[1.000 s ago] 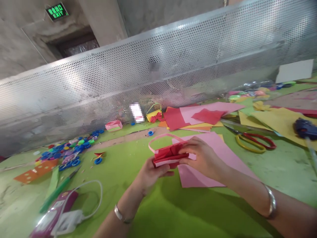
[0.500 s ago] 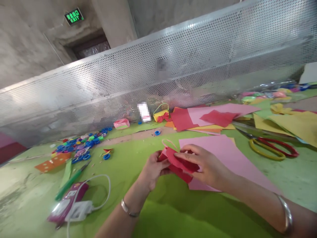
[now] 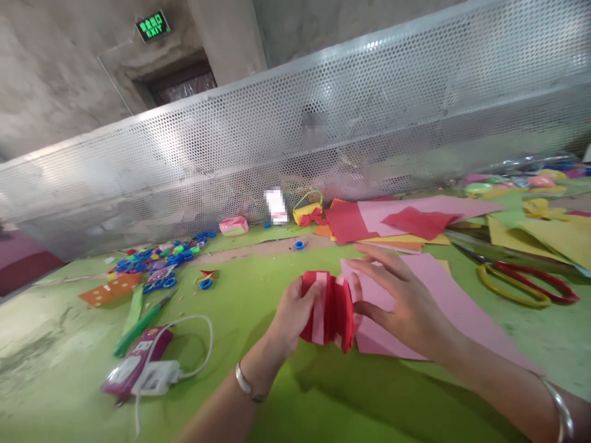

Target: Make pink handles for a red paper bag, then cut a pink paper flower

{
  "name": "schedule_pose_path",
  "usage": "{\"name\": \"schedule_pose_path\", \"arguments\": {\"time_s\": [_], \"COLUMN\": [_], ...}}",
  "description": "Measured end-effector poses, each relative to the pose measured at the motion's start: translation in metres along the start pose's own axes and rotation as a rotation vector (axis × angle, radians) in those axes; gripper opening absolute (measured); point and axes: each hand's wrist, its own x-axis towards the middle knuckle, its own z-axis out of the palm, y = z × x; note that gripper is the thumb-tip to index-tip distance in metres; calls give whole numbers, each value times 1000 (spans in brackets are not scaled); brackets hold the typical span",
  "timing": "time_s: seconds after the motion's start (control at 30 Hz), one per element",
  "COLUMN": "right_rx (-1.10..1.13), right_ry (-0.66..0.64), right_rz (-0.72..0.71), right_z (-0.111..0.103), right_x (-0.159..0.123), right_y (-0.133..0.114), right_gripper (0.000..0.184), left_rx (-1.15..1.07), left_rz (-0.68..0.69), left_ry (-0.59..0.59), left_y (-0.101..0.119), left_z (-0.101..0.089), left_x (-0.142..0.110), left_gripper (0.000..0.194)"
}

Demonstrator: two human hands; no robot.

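Observation:
A folded red felt piece [image 3: 339, 311] with a pale pink strip down its face is held upright above the green mat. My left hand [image 3: 293, 314] pinches its left side, thumb on the front. Beside its right edge, my right hand [image 3: 401, 301] is raised with fingers spread; whether a fingertip touches the felt I cannot tell. Under and behind my right hand lies a sheet of pink felt [image 3: 443, 320]. Scissors [image 3: 521, 280] with one yellow and one red handle lie further right.
On the left sit a purple power strip [image 3: 133, 363] with a white plug and cable, a green-handled tool [image 3: 143, 326], and a pile of small coloured pieces [image 3: 161, 264]. A small yellow bag [image 3: 308, 214] stands at the back before the perforated metal panel [image 3: 231, 147].
The red felt has turned so its pink strip faces me upright. My right hand has come off its top and spread its fingers to the right; the left keeps hold. The view shifted slightly.

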Motion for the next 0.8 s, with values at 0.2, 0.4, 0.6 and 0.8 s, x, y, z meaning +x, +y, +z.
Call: {"name": "schedule_pose_path", "arguments": {"time_s": [0.2, 0.4, 0.6, 0.8], "right_rx": [483, 692, 546, 424], "right_ry": [-351, -283, -173, -175], "right_rz": [305, 611, 651, 550], "right_z": [-1, -1, -1, -1], "right_x": [3, 8, 9, 6], "right_y": [-12, -10, -11, -7], "right_gripper": [11, 23, 15, 10], "left_rx": [-110, -195, 40, 67], "left_rz": [-159, -248, -230, -249], "left_ry": [-260, -446, -362, -300], "left_y": [1, 3, 3, 6], "left_z": [0, -6, -6, 2], "left_x": [-3, -5, -7, -12], "left_gripper": [40, 87, 130, 102]}}
